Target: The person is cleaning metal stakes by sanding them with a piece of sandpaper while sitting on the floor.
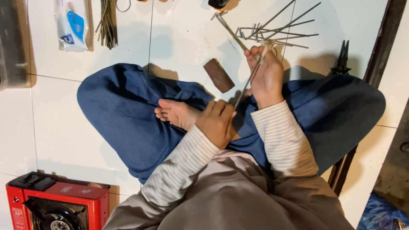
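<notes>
One soft plastic package [71,24], white with blue patches, is laid flat on the white floor tiles at the far left. A small pale label [66,189] is seen on the red stove [57,204] at the near left.

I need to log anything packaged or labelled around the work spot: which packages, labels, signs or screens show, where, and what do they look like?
Plastic packet: on the white floor tiles, top left, beside a bundle of thin sticks; flat, oblong, white with blue patches.
Label on the red portable gas stove: bottom left corner, on its lid; small pale markings, too small to make out.
No signs or screens show.
</notes>
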